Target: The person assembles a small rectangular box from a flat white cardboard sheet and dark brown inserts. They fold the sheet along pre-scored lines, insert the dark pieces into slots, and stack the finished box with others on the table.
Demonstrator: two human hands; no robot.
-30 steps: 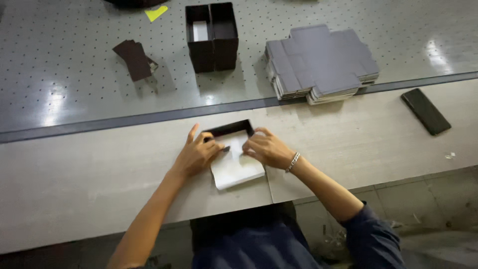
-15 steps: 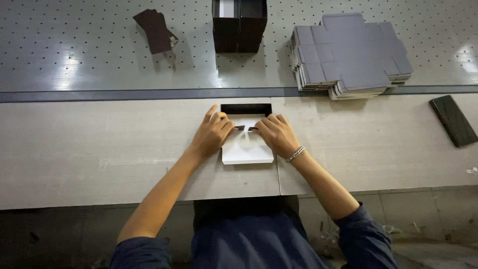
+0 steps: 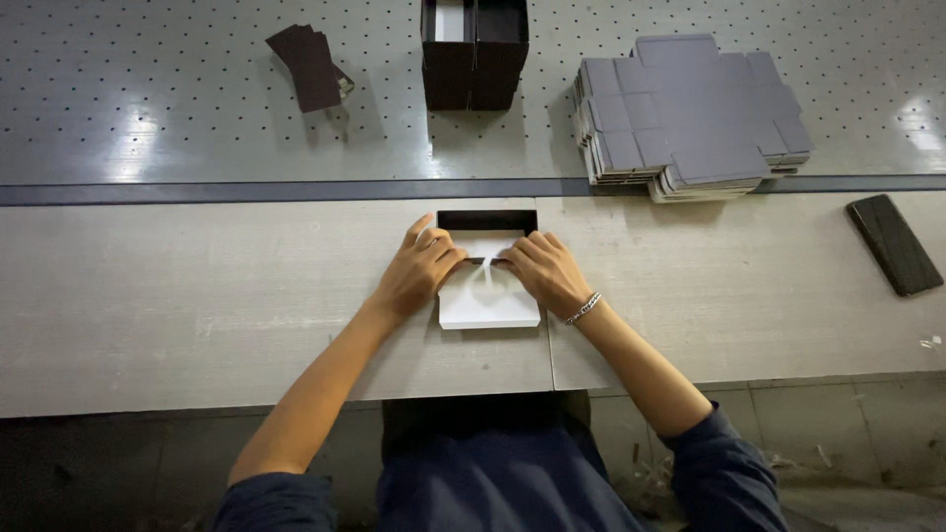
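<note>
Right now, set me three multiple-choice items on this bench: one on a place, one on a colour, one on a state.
1. Where does the stack of flat grey box blanks lie?
A. Far right, on the perforated surface
B. Under the hands
C. Near left edge of the table

2. What colour is the sheet under the hands?
A. Yellow
B. White
C. Red

3. How do the hands stand?
A. Both raised off the table
B. One holds the flat dark slab
C. Both press on the sheet

Key: 1 A, the blanks sit far right beyond the dark strip. 2 B, it shows white below the fingers. 3 C, the left hand and the right hand meet over the sheet beside the dark tray; the flat dark slab lies apart.
</note>
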